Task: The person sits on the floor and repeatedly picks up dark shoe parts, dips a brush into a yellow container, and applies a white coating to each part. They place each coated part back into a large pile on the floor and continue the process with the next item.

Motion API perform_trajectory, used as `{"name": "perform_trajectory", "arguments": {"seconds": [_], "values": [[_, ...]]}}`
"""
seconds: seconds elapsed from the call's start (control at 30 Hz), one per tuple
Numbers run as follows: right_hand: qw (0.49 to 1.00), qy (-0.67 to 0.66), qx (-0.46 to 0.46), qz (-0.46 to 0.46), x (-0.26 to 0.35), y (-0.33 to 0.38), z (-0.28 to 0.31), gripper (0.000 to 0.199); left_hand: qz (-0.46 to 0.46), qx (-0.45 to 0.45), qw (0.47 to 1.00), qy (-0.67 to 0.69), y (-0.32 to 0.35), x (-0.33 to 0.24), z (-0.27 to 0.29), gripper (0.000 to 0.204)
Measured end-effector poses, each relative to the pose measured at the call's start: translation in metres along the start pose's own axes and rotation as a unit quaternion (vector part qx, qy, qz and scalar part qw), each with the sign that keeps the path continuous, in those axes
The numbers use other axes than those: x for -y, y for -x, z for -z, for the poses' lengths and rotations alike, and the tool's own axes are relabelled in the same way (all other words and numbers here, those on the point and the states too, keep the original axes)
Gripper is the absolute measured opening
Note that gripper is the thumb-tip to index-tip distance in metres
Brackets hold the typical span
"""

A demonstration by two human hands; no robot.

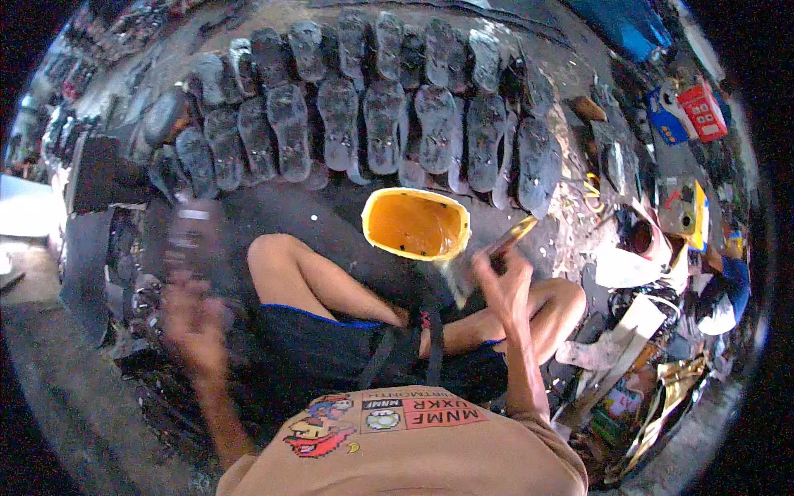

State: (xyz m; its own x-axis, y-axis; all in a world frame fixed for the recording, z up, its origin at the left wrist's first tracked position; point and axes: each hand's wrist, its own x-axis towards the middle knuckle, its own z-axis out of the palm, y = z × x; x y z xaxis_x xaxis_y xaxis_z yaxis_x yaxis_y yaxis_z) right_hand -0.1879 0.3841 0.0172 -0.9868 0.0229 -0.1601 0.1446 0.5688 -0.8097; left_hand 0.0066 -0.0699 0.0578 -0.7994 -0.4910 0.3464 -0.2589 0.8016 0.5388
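nearest, at the bottom edge: a tan t-shirt (413, 450) with a cartoon print on the chest, and below it dark shorts (331, 347) with a blue hem, legs crossed on dark ground.

at near left, the left hand (194, 318), raised and blurred; fingers curled around a dark sandal sole (188, 240), itself smeared by motion, so cannot tell how tightly held.

at right of centre, the right hand (503, 277), fingers closed around the handle of a brush (496, 248) with a yellowish end, its tip just beside the rim of a yellow glue tub (413, 223). tub open, orange-yellow inside with a few dark specks, sitting on the ground just beyond the raised knee (273, 252).

at near right, a jumble of scraps, paper and gold-coloured strips (662, 405); farther right, a white container (633, 248) with a dark opening.

beyond the tub, two curving rows of dark grey sandal soles (380, 124) laid side by side, bottoms up, spanning left to right.

farthest, at upper right, a red and white box (703, 107) and something blue (628, 29).
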Motion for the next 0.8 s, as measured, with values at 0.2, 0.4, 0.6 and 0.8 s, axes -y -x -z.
{"name": "perform_trajectory", "arguments": {"seconds": [0.2,0.4,0.6,0.8], "values": [[0.842,-0.485,-0.178,-0.155,-0.007,-0.013,0.031,0.029,-0.071,0.124,0.980,-0.141,0.066,-0.068,-0.072,0.043],[0.921,-0.377,-0.096,0.012,0.052,-0.029,0.021,0.025,0.358,0.245,0.503,0.747,0.045,-0.086,-0.102,0.058],[0.869,-0.146,0.014,0.473,0.107,-0.014,-0.046,0.030,0.371,0.294,0.518,0.713,0.050,-0.158,-0.117,0.069],[0.876,-0.155,-0.030,0.455,0.090,0.027,-0.042,0.029,0.394,0.259,0.476,0.742,0.045,-0.137,-0.127,0.078]]}}
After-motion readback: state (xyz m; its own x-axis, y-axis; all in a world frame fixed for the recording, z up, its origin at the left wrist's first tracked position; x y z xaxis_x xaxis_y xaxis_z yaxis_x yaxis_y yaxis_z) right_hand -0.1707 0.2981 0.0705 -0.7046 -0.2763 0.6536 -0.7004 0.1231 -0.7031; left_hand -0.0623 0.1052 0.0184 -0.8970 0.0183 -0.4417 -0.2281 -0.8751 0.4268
